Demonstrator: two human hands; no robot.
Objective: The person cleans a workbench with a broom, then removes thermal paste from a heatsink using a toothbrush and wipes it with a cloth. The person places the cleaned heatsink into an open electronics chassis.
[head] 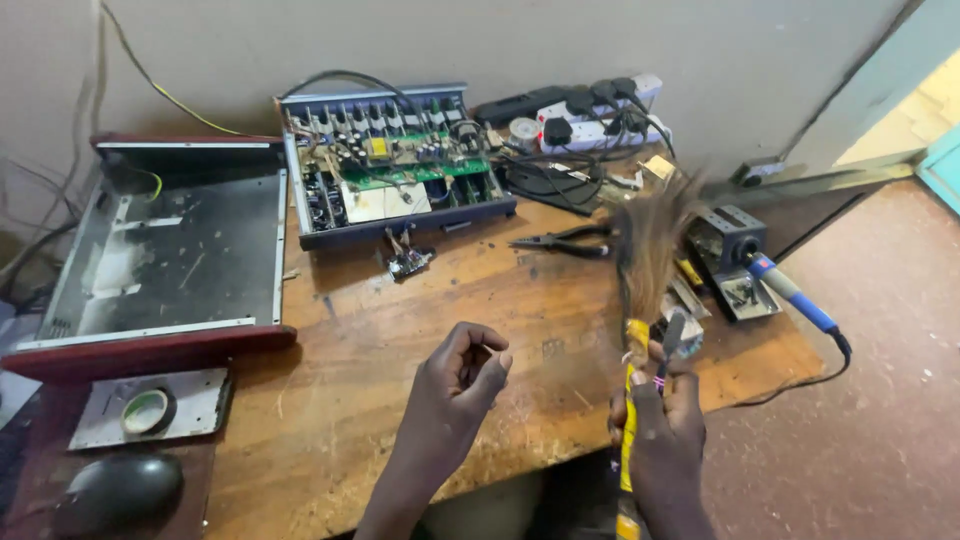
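My right hand [658, 420] grips a small straw hand broom [648, 250] by its yellow-wrapped handle, bristles pointing up over the right side of the wooden table [400, 340]. A thin dark tool also sticks up from that fist. My left hand [462, 372] hovers above the table's front middle with fingers curled toward the thumb; I cannot see anything in it. An opened electronic unit [395, 165] with green circuit boards lies at the back of the table.
An empty metal chassis [170, 250] lies on the left. Black pliers [565, 240], a soldering iron [790, 290] on its stand, power strips [590, 115], a tape roll [147, 410] on a plate and a black mouse [120, 488] are around.
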